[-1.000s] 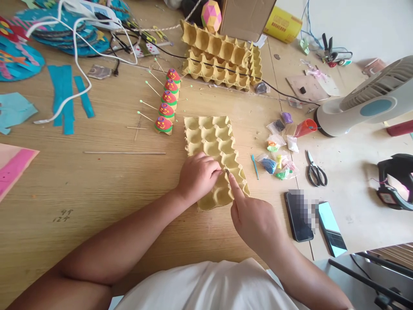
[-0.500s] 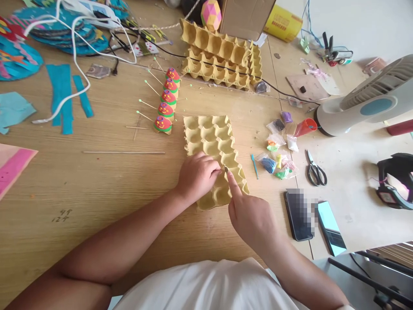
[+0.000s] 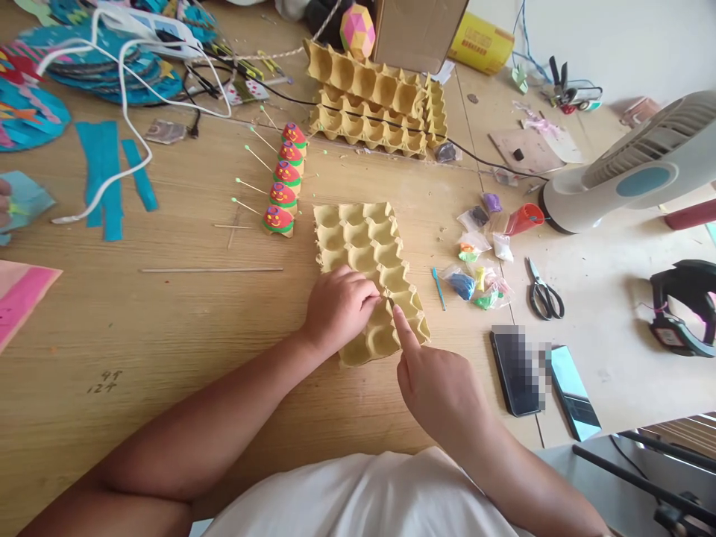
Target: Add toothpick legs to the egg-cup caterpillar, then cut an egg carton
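Note:
A yellow paper egg tray (image 3: 358, 235) lies flat on the wooden table in front of me. My left hand (image 3: 338, 306) rests on its near half, fingers curled and pinching a ridge of the tray. My right hand (image 3: 439, 388) comes in from the near right. Its index finger is stretched out with the tip on the tray right beside the left fingers, and the other fingers are folded in. Whatever the right hand grips is hidden under the palm.
A row of painted cup caps (image 3: 283, 194) with pins stands left of the tray, near a long thin stick (image 3: 212, 269). Stacked egg trays (image 3: 374, 104) are behind. To the right lie clay bags (image 3: 475, 276), scissors (image 3: 544, 292), phones (image 3: 517, 373) and a fan (image 3: 632, 175).
My right index fingertip has drawn back slightly toward me along the tray. A small dark tip seen beside it earlier no longer shows. My left hand keeps its place.

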{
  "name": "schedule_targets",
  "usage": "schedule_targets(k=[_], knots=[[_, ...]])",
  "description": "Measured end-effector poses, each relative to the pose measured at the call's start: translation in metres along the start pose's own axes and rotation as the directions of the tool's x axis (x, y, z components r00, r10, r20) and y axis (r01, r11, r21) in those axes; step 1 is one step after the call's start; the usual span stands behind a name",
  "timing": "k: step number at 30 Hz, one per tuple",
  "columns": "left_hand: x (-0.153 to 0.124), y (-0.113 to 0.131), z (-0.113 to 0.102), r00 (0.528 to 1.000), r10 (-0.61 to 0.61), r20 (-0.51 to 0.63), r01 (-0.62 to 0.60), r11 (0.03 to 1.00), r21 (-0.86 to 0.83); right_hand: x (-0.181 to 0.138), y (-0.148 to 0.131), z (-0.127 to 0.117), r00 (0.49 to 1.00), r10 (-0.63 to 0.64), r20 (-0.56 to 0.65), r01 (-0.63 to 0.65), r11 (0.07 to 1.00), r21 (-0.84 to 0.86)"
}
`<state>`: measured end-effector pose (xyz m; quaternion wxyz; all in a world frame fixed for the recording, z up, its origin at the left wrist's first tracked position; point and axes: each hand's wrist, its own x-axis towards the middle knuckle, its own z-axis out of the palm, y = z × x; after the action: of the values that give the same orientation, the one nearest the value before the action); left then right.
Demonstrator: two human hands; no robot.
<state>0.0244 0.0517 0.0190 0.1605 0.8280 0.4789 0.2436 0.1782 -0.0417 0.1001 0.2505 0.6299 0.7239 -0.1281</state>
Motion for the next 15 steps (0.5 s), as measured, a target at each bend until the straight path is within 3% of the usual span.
schedule_targets(k=[15], knots=[[0.0000, -0.0004, 0.0005, 1.000, 0.001, -0.001, -0.001, 1.000, 0.003, 0.0055, -0.0019, -0.0045, 1.000, 0.013, 0.019, -0.013, 1.000, -0.013]])
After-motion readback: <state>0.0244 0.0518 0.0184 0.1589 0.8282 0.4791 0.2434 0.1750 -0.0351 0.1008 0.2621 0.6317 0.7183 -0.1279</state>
